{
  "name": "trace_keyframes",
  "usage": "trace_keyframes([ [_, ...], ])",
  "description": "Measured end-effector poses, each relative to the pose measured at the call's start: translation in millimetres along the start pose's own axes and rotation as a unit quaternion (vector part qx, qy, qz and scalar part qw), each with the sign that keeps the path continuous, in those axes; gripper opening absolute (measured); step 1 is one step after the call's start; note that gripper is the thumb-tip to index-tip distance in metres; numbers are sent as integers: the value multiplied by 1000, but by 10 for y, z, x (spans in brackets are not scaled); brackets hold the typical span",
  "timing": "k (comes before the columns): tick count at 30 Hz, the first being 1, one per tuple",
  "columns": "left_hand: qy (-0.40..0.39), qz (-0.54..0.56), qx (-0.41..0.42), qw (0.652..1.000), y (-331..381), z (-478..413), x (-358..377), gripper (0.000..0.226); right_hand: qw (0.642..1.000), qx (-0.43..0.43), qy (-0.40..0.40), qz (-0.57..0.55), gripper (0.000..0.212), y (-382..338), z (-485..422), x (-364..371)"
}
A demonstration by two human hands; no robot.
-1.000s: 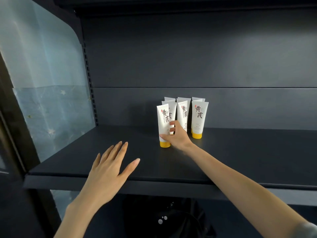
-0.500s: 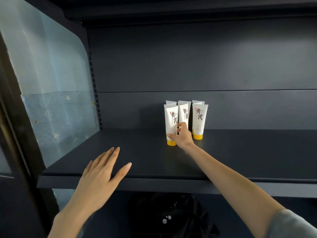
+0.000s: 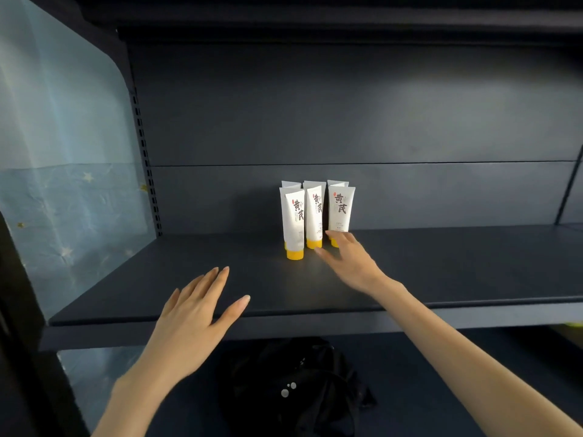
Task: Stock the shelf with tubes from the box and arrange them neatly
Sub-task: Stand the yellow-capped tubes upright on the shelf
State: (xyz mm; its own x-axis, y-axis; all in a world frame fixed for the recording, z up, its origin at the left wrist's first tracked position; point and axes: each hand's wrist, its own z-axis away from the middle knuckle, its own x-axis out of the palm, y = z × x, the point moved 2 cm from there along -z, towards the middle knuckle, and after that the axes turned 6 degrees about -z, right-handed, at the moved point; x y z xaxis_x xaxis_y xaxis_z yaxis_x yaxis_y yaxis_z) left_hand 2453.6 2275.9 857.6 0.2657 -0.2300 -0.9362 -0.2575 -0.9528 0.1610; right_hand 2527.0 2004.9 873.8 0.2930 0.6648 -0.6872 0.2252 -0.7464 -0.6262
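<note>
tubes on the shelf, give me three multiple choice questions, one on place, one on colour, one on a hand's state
1. Where do the tubes stand on the shelf?
A. at its front edge
B. toward its back
C. against the left wall

2. What colour are the tubes' caps?
A. yellow
B. blue
C. black

3. How is the right hand?
A. gripping a tube
B. clenched in a fist
C. open, fingers straight by the caps

Answers: 1 B, bare shelf lies in front of them; 2 A, yellow shows under each white body; 3 C, the fingers lie straight and hold nothing.
</note>
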Motion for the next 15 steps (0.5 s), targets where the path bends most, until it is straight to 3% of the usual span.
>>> trace_keyframes([
  [5, -15, -9, 31, 999, 198, -48, 97, 82, 993, -3, 32, 117, 64, 160, 505, -441],
  [15, -16, -39, 47, 998, 760, 90, 315, 86, 972, 79, 38, 220, 70, 905, 1529, -995],
])
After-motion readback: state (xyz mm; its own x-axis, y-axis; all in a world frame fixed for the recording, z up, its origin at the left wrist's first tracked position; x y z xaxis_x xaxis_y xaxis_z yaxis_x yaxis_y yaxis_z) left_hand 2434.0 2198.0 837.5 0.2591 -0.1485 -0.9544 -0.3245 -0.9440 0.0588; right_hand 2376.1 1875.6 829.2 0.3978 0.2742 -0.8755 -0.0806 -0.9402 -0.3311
